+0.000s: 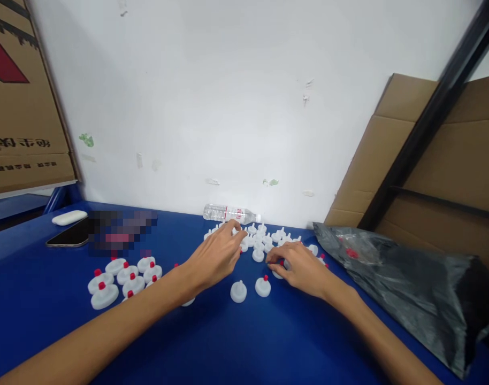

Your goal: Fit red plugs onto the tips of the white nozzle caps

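Observation:
My left hand (217, 252) reaches over the blue table (244, 342) into a loose heap of small white plastic caps (264, 238), its fingertips pinching one white cap at the heap's near left edge. My right hand (298, 268) lies palm down beside the heap, fingers curled onto a white cap with a red tip (277, 272). Two single caps stand just in front of the hands: a plain white one (238, 291) and one with a red plug (262, 286). To the left sits a tidy group of several red-plugged caps (124, 278).
A clear water bottle (230, 214) lies on its side against the white wall. A grey plastic bag (405, 283) sprawls at the right before cardboard sheets (441, 176). A phone (70, 236) and a white bar (69, 217) lie at the far left.

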Motion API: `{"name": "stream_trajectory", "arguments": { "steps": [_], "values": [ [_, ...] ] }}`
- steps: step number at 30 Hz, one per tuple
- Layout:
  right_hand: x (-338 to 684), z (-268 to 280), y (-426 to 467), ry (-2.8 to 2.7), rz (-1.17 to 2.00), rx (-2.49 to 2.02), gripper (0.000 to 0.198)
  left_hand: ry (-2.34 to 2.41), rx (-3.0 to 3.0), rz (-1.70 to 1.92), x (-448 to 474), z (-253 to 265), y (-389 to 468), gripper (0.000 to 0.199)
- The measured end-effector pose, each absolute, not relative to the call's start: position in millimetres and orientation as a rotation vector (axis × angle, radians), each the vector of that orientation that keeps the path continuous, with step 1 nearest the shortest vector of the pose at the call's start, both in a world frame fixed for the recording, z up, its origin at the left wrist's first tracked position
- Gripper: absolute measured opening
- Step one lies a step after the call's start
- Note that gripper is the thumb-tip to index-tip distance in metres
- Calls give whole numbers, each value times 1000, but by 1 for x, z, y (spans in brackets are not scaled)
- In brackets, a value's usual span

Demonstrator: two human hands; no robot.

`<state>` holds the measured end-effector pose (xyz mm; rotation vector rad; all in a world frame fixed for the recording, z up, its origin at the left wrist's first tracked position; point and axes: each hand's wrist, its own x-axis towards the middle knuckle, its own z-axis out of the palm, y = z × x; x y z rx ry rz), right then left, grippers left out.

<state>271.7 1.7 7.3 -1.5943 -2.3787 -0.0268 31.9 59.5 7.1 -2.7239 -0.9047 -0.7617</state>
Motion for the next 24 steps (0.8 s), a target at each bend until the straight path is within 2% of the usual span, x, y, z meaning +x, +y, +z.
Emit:
{"name": "stream_trajectory", "arguments": {
  "steps": [9,17,24],
  "values": [
    [265,1,2,-2412,49,-1439,24,-867,-2698,-792,36,6,50,24],
    [274,1,2,-2374,-102,-1550,20,-887,-2659,-762,36,5,52,36],
    [273,-2,6,-2398,-23,-1454,18,-862,-2701,-720,35,3,53,22]
  ]
}}
